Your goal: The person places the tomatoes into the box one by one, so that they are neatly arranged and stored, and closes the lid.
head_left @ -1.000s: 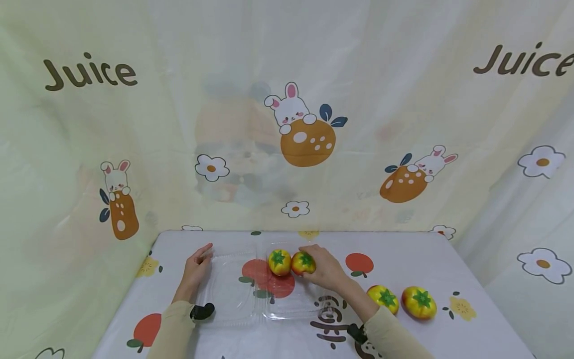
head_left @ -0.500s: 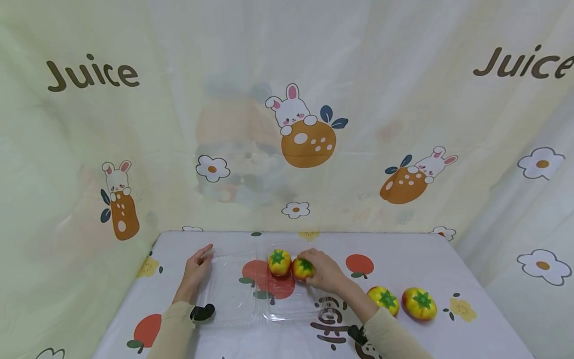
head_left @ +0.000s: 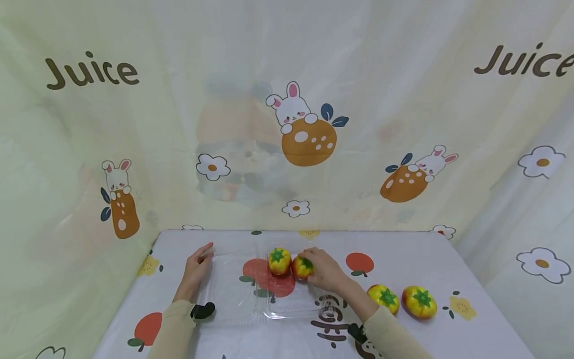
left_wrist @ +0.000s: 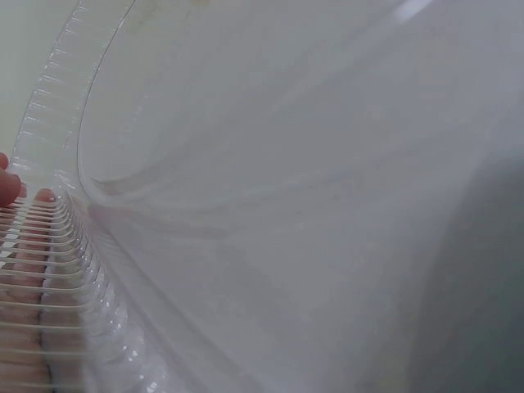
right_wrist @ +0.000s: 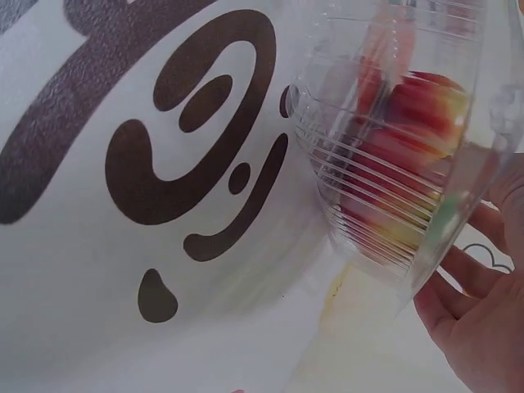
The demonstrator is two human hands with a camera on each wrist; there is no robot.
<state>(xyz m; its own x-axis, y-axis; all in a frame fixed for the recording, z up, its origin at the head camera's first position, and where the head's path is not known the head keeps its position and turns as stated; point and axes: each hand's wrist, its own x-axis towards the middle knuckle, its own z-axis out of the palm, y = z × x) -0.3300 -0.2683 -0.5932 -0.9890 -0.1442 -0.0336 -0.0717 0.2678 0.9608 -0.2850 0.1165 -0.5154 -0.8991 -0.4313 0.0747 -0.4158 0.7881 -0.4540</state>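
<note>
A clear plastic clamshell box (head_left: 293,315) lies unfolded on the table, its two halves side by side. My left hand (head_left: 196,269) holds the left half's outer edge; in the left wrist view its fingers (left_wrist: 31,246) show through the ridged wall. In the right half, a yellow-red fruit with a green star-shaped top (head_left: 280,261) sits near the back. Beside it, my right hand (head_left: 326,269) grips a second such fruit (head_left: 301,269), partly covering it. Through the box wall, the right wrist view shows blurred red and yellow fruit (right_wrist: 426,115).
Two more of these fruits, a nearer one (head_left: 383,298) and one farther right (head_left: 419,302), lie on the table right of the box, by my right forearm. A printed cloth (head_left: 448,269) covers the table. Behind it hangs a patterned curtain (head_left: 251,99).
My right hand has shifted slightly down and left with the fruit, which has turned so its green top is more hidden. The left hand and box look still.
</note>
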